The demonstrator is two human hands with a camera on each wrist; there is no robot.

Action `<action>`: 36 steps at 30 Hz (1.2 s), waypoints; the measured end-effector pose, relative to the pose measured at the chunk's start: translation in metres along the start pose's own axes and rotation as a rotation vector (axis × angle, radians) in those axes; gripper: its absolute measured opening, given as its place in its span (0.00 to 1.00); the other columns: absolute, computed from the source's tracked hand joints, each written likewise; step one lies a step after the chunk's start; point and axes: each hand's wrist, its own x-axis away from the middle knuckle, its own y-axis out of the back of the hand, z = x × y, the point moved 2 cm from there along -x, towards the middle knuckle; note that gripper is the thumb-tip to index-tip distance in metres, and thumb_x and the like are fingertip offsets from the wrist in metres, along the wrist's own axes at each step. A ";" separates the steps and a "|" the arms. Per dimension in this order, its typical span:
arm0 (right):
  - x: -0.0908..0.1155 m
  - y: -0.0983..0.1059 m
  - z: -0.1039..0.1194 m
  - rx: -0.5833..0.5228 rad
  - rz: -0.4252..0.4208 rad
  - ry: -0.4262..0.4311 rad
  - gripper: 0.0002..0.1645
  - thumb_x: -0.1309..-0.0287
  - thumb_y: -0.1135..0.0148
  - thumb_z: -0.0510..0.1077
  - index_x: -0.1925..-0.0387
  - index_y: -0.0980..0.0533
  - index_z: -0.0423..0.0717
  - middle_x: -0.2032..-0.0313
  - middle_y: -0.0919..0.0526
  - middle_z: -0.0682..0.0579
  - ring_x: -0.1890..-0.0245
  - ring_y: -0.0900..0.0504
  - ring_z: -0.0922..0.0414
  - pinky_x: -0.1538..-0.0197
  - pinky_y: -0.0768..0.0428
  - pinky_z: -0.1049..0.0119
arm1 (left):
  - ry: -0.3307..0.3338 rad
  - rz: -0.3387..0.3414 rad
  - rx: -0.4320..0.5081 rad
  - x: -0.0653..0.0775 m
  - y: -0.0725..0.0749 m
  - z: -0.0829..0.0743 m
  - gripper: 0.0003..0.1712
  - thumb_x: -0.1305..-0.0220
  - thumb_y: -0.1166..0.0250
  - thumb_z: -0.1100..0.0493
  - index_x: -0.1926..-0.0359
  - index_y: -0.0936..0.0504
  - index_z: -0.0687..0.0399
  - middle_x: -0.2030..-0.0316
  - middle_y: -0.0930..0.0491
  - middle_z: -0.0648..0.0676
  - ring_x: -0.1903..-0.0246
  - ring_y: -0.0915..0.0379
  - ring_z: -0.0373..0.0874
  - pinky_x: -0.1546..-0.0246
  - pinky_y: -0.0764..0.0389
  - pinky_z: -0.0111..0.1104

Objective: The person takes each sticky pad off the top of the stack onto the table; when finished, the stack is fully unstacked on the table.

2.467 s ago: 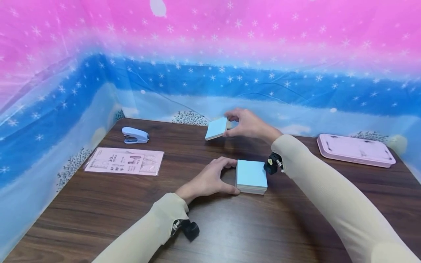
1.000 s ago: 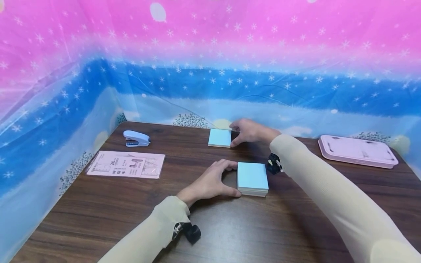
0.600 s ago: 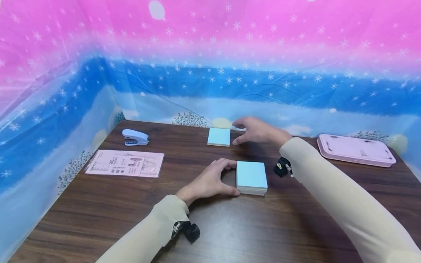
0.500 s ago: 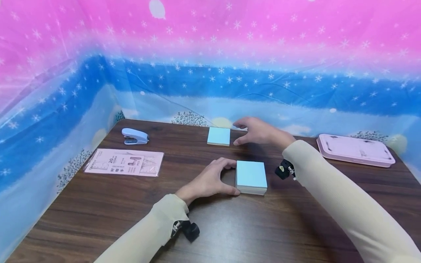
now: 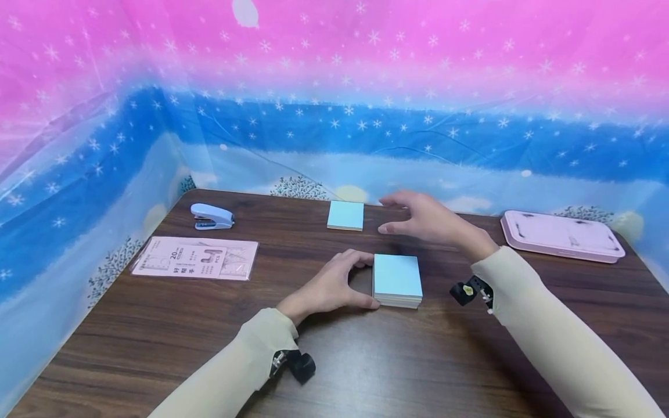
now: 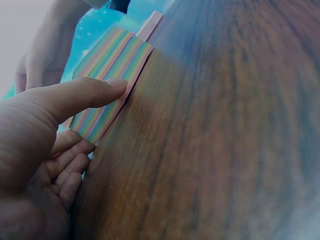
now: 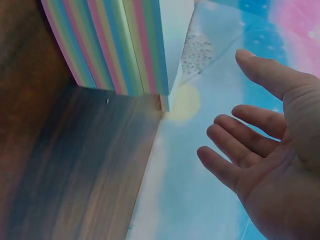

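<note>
A stack of sticky note pads (image 5: 397,276) with a pale blue top sits mid-table; its striped pastel sides show in both wrist views. My left hand (image 5: 334,284) holds the stack at its left side, thumb at the near corner and forefinger at the far one. In the left wrist view the thumb (image 6: 85,95) lies against the striped side. A thinner pale blue pad (image 5: 345,215) lies flat near the back edge. To its right, my right hand (image 5: 425,217) hovers with fingers spread and holding nothing; the right wrist view shows its bare palm (image 7: 280,185).
A light blue stapler (image 5: 211,216) stands at the back left, behind a pink flat packet (image 5: 195,258). At the back right lies a pink case (image 5: 561,235). A snowflake-printed cloth (image 5: 313,128) hangs along the table's back and left edges.
My right hand has set the thin pad down near the back edge, let go of it and drawn away to the right. My left hand stays at the stack.
</note>
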 end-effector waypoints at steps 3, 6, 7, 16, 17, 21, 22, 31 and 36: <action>0.011 -0.001 0.000 -0.009 -0.013 0.010 0.43 0.32 0.28 0.57 0.25 0.30 0.41 0.28 0.27 0.40 0.28 0.30 0.40 0.29 0.32 0.39 | 0.002 0.002 0.005 0.000 0.000 0.000 0.49 0.50 0.14 0.48 0.29 0.24 0.54 0.39 0.23 0.51 0.37 0.30 0.47 0.34 0.30 0.44; 0.022 -0.004 0.000 -0.017 -0.023 0.016 0.42 0.31 0.29 0.57 0.25 0.29 0.40 0.29 0.26 0.40 0.30 0.28 0.40 0.30 0.31 0.39 | 0.007 0.008 0.004 0.000 0.000 -0.001 0.49 0.50 0.14 0.48 0.28 0.25 0.54 0.38 0.23 0.51 0.37 0.31 0.47 0.34 0.30 0.44; 0.025 -0.005 0.000 -0.019 -0.026 0.017 0.41 0.31 0.29 0.57 0.25 0.29 0.40 0.29 0.26 0.40 0.30 0.28 0.40 0.30 0.31 0.39 | 0.007 0.008 0.004 0.000 0.000 -0.002 0.49 0.50 0.14 0.48 0.28 0.25 0.54 0.38 0.23 0.51 0.37 0.31 0.47 0.34 0.30 0.44; 0.052 -0.008 -0.004 -0.067 -0.051 -0.027 0.39 0.30 0.30 0.60 0.25 0.28 0.48 0.30 0.24 0.47 0.29 0.28 0.44 0.30 0.30 0.40 | 0.008 0.010 0.008 0.001 0.000 -0.001 0.49 0.49 0.15 0.48 0.28 0.25 0.55 0.38 0.23 0.52 0.37 0.30 0.47 0.34 0.29 0.45; 0.055 -0.009 -0.004 -0.071 -0.056 -0.031 0.39 0.31 0.30 0.61 0.26 0.27 0.49 0.30 0.24 0.47 0.29 0.27 0.44 0.30 0.30 0.40 | 0.008 0.010 0.009 0.001 0.000 -0.001 0.49 0.49 0.15 0.48 0.28 0.25 0.55 0.38 0.23 0.52 0.37 0.30 0.48 0.34 0.29 0.45; 0.065 -0.011 -0.009 -0.075 -0.069 -0.028 0.38 0.31 0.30 0.62 0.26 0.26 0.51 0.30 0.23 0.49 0.31 0.25 0.45 0.31 0.28 0.41 | 0.008 0.017 0.010 0.001 0.001 -0.002 0.49 0.48 0.15 0.48 0.27 0.26 0.54 0.37 0.24 0.52 0.37 0.31 0.48 0.34 0.29 0.45; 0.067 -0.011 -0.010 -0.074 -0.072 -0.025 0.38 0.30 0.30 0.61 0.27 0.26 0.52 0.30 0.23 0.49 0.31 0.25 0.45 0.31 0.28 0.41 | 0.009 0.019 0.008 0.001 0.001 -0.002 0.50 0.48 0.15 0.48 0.27 0.26 0.54 0.37 0.24 0.52 0.37 0.31 0.47 0.34 0.29 0.45; 0.082 -0.015 -0.016 -0.074 -0.095 -0.024 0.36 0.31 0.30 0.61 0.28 0.24 0.53 0.33 0.21 0.50 0.32 0.24 0.46 0.32 0.27 0.41 | 0.006 0.019 -0.001 0.001 0.001 0.000 0.50 0.48 0.15 0.49 0.27 0.26 0.54 0.37 0.24 0.52 0.37 0.31 0.47 0.34 0.30 0.44; 0.091 -0.016 -0.018 -0.067 -0.091 -0.035 0.35 0.30 0.31 0.62 0.28 0.25 0.55 0.32 0.21 0.52 0.30 0.26 0.46 0.31 0.30 0.39 | 0.004 0.016 -0.006 0.001 0.001 -0.001 0.50 0.48 0.15 0.48 0.27 0.26 0.54 0.37 0.24 0.52 0.36 0.31 0.48 0.34 0.30 0.44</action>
